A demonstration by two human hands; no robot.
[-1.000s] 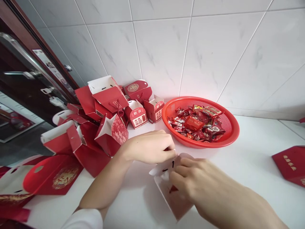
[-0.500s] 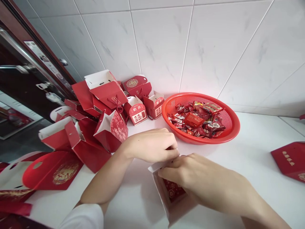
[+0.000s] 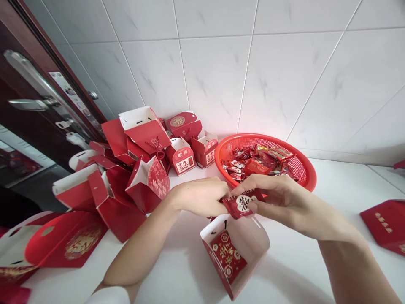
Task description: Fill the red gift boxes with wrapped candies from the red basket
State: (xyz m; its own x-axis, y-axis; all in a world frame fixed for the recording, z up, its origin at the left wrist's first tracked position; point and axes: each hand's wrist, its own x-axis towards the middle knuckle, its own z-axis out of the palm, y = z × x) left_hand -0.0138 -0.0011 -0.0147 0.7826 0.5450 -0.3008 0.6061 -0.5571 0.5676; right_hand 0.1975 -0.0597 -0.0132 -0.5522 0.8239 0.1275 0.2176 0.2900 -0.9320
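Note:
In the middle, a red wrapped candy (image 3: pixel 238 206) with white and gold lettering is between my hands. My right hand (image 3: pixel 281 200) pinches it between thumb and fingers from the right. My left hand (image 3: pixel 202 197) is closed, its fingertips at the candy's left end; the inside of its fist is hidden. Below both hands stands an open red paper gift box (image 3: pixel 253 236) with a pale inside. A red packet (image 3: pixel 228 255) printed with gold characters and flowers lies in it. Behind my right hand is a red plastic basket (image 3: pixel 305 169) of wrapped candies (image 3: pixel 257 166).
Several red gift boxes (image 3: pixel 117 198) crowd the left side, some stacked. Small boxes (image 3: pixel 183 162) stand by the tiled wall (image 3: pixel 218 76). Another red box (image 3: pixel 387 226) lies at the right edge. Beyond the white table (image 3: pixel 171 266) on the left is a door with a handle (image 3: pixel 28 104).
My right hand has risen out of the box's opening and now pinches the candy beside my left hand. The box's inside and its packet show more fully. The view has tilted up slightly.

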